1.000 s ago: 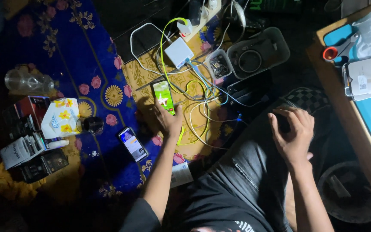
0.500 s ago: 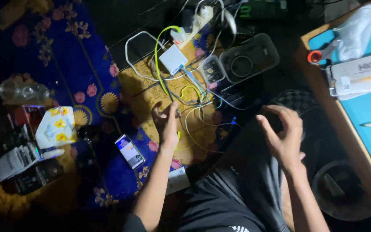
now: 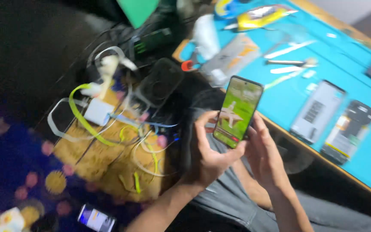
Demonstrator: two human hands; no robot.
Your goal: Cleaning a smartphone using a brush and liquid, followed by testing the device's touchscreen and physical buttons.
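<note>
Lit phone (image 3: 238, 112) with a green screen, now up in the air over the lap, just beside the edge of the bench (image 3: 366, 172). No longer down on the floor among the cables (image 3: 108, 129), as 1 second ago. Left hand (image 3: 209, 150) under it and at its left side, grip closed on the phone. Right hand (image 3: 265, 154), off the knee now, up at the right edge, fingers curled on it. So: picked up and ready for a close look, by the look of it.

On the blue bench, 2 dark phones lying flat, (image 3: 317, 111) and (image 3: 349, 131), each with a pale label. Farther back, a long white and orange box (image 3: 232, 53) and a yellow bag (image 3: 260, 15), both blurred. At the top, a green sheet (image 3: 138, 9). On the floor, a white charger block (image 3: 98, 111), a small lit phone (image 3: 96, 218) and a white and yellow box (image 3: 5, 221) in the low left corner.
</note>
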